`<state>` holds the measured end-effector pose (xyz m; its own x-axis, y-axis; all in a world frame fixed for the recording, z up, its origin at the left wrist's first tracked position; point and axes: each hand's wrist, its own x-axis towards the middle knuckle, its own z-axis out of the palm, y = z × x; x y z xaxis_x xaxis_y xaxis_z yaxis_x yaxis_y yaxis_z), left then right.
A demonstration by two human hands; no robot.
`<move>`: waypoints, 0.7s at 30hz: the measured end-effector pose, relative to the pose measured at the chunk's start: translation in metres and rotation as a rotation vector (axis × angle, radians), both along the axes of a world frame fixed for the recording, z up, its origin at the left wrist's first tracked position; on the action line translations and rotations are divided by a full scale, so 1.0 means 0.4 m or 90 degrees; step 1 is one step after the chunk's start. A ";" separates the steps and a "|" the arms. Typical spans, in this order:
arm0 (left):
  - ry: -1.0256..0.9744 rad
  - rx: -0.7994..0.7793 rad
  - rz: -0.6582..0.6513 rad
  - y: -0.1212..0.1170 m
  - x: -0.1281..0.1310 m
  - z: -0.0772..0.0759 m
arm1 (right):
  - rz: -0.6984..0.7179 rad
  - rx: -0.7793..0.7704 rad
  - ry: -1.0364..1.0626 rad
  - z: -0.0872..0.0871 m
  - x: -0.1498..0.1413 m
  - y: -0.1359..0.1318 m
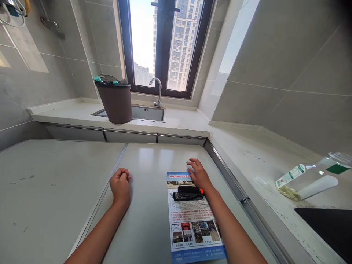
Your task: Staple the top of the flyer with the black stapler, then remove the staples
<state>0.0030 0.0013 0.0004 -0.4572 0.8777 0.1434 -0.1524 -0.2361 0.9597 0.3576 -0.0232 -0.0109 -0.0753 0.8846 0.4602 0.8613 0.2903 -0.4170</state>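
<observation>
A printed flyer (192,223) with blue borders, text and photos lies flat on the grey table (148,220) in front of me. A black stapler (188,193) with an orange tip rests across the upper part of the flyer. My right hand (198,173) lies on the flyer's top edge, just beyond the stapler, fingers stretched out flat. My left hand (120,184) rests on the table to the left of the flyer, curled into a loose fist with nothing visible in it.
A brown bin (115,101) stands at the sink (147,113) with a faucet (158,91) below the window. On the right counter (261,154) lie a clear plastic bottle (310,178) and a dark panel (327,227). A second table (49,183) adjoins on the left.
</observation>
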 end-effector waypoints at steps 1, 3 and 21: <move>-0.005 0.007 0.006 -0.001 0.001 0.001 | 0.011 -0.025 0.006 -0.011 0.003 0.006; -0.015 0.024 0.010 -0.005 0.005 0.004 | 0.022 -0.073 0.002 -0.034 0.008 0.019; -0.474 0.324 -0.198 0.048 -0.344 0.071 | 0.122 -0.196 -0.123 -0.052 -0.381 0.095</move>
<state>-0.1348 0.0203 0.0286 -0.3417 0.8878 0.3083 -0.8091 -0.4448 0.3840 0.2050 0.0147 -0.0319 -0.3121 0.9401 0.1369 0.8747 0.3406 -0.3449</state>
